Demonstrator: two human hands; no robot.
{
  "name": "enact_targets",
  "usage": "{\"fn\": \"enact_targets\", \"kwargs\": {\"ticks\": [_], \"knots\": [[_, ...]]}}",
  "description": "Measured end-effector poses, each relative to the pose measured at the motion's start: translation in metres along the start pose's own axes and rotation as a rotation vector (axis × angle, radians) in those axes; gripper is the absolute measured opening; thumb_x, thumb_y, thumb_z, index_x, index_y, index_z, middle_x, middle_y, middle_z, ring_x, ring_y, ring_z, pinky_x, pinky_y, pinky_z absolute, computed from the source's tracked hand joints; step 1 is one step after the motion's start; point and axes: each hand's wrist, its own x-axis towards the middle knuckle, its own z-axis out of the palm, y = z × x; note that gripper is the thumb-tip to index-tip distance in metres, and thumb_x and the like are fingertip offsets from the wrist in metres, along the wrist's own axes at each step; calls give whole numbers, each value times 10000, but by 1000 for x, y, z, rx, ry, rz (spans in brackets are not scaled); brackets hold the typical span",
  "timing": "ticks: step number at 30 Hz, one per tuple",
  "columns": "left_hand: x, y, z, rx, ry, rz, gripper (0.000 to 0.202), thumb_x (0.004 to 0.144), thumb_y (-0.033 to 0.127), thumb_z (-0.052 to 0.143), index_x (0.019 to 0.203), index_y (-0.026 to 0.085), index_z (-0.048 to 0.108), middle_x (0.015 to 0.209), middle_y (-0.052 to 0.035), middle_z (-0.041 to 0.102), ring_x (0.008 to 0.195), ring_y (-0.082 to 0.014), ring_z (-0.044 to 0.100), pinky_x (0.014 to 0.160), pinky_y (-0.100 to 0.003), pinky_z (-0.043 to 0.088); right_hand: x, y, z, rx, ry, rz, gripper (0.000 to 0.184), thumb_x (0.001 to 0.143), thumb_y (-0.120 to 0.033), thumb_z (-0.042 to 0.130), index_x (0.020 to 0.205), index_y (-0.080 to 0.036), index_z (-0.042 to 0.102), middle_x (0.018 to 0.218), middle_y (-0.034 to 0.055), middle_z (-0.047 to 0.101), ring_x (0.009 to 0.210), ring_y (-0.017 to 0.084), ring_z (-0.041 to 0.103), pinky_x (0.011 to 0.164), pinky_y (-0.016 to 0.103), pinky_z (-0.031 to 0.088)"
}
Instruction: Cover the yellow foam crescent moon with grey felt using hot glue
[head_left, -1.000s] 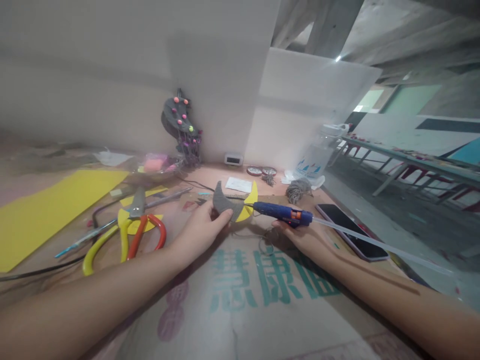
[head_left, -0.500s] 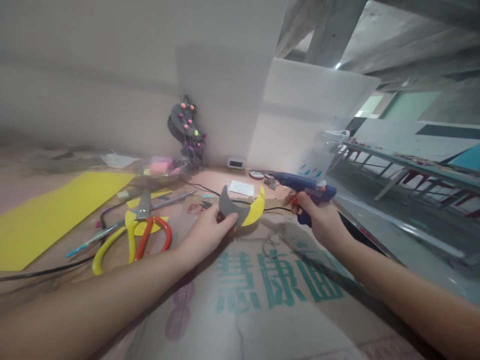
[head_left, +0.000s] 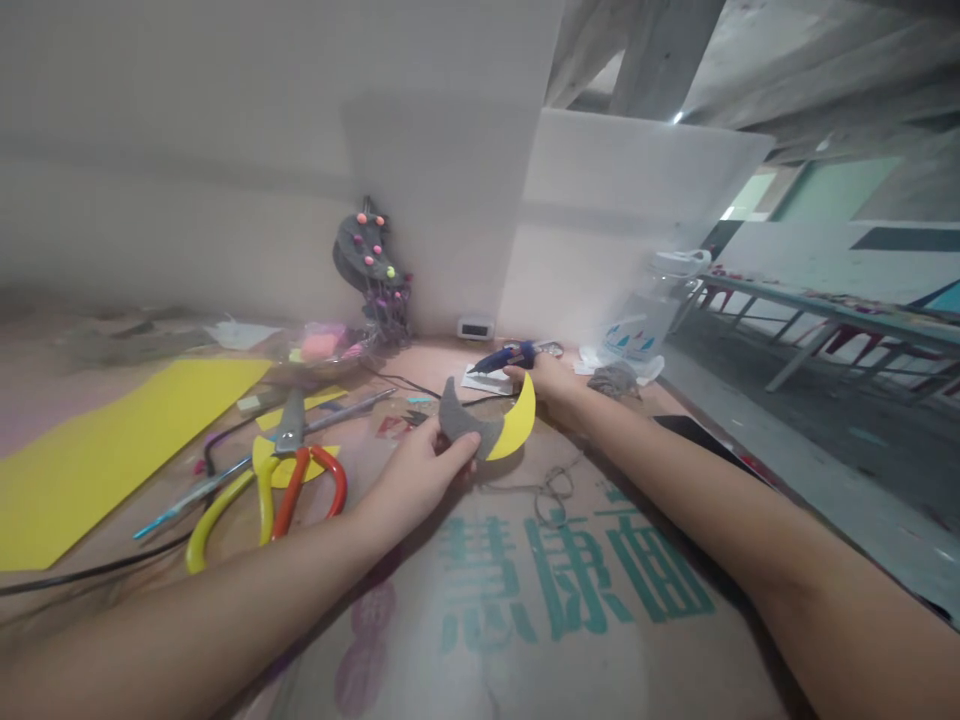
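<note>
Between the thumb and fingers of my left hand (head_left: 431,462) is a crescent of grey felt (head_left: 465,422), pinched at its lower edge. A yellow crescent piece (head_left: 517,425) joins it on the right, so the two form one curved shape held above the cardboard. Farther back, my right hand (head_left: 553,385) is closed at the blue glue gun (head_left: 510,356), low over the table. The gun's nozzle points left above a small white card (head_left: 486,379). My hand hides the gun's handle, and the yellow tip overlaps some of my fingers.
Left of my left hand lie scissors (head_left: 292,470) with yellow and red handles, a pen (head_left: 191,495) and yellow sheet (head_left: 142,450). A grey crescent ornament with pompoms (head_left: 367,255) leans at the wall. A small clock (head_left: 475,328) and plastic bottle (head_left: 645,310) stand behind; thin cord (head_left: 553,495) lies on printed cardboard (head_left: 585,660).
My right hand has carried the glue gun left, away from me and down toward the white card. My left hand stays nearly still with the joined crescents.
</note>
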Motion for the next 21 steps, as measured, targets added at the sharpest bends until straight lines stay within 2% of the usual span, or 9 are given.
{"fn": "enact_targets", "kwargs": {"ticks": [2, 6, 10, 12, 15, 21], "knots": [[1, -2, 0, -15, 2, -4, 207, 839, 386, 553, 814, 180, 547, 591, 48, 581, 525, -122, 505, 490, -233, 333, 0, 4, 1, -16, -23, -28, 281, 773, -422, 666, 833, -147, 677, 684, 90, 690, 608, 221, 639, 595, 313, 493], [2, -5, 0, -41, 11, 9, 226, 834, 400, 562, 798, 177, 547, 603, 38, 594, 540, -126, 520, 509, -234, 359, -8, 13, -8, -77, -41, -162, 336, 790, -386, 662, 1013, -136, 650, 887, 100, 717, 747, 202, 650, 683, 295, 493], [0, -1, 1, -6, -5, 19, 194, 838, 367, 553, 807, 176, 555, 597, 38, 593, 551, -129, 533, 511, -230, 362, -27, 18, -21, -204, 57, -310, 382, 856, -364, 584, 1130, -99, 592, 1078, 152, 667, 936, 227, 607, 802, 335, 460], [-2, 2, 2, 35, -34, 23, 177, 833, 350, 554, 787, 179, 554, 599, 37, 599, 556, -133, 543, 510, -231, 360, -37, 16, -24, -283, 80, -397, 299, 881, -330, 544, 1065, -109, 624, 1067, 148, 659, 970, 233, 580, 849, 355, 432], [-5, 5, 3, 93, -72, 25, 171, 822, 343, 566, 771, 180, 555, 612, 31, 615, 575, -142, 559, 521, -234, 370, -45, 7, -20, -405, 13, -549, 172, 855, -268, 573, 914, -147, 681, 1005, 113, 668, 985, 222, 565, 884, 330, 407], [-6, 3, 3, 83, -84, 46, 166, 829, 344, 555, 777, 186, 545, 597, 41, 594, 573, -140, 540, 529, -235, 369, -34, -18, 5, -637, -153, -736, 188, 845, -255, 580, 924, -134, 701, 897, 123, 676, 844, 211, 602, 749, 294, 424]]}}
